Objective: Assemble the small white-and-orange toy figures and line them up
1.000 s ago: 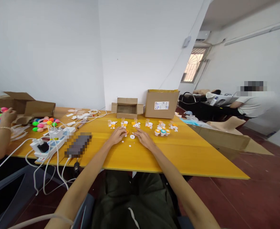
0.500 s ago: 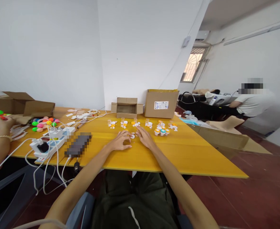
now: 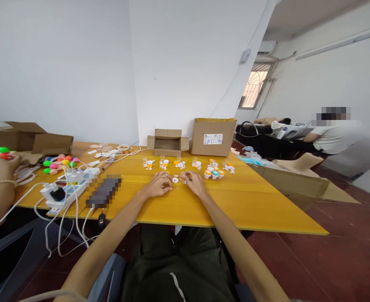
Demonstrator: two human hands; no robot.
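We sit at a wide yellow table that fills the middle of the view. At its far edge stand two cardboard boxes: a closed box with a label, and just left of it a smaller open box. On the left side lies a white power strip with cables running off the table edge, and beyond it a cluster of coloured balls. A co-worker's hand at the far left holds small bright pieces.

Our left hand rests on the table with fingers curled loosely downward; we cannot tell whether it pinches anything. Our right hand lies close beside it, fingers bent around a tiny white part that is too small to identify. Between the two hands a small white disc lies flat on the table. Just beyond, a row of small white and orange toy pieces stretches across the table.
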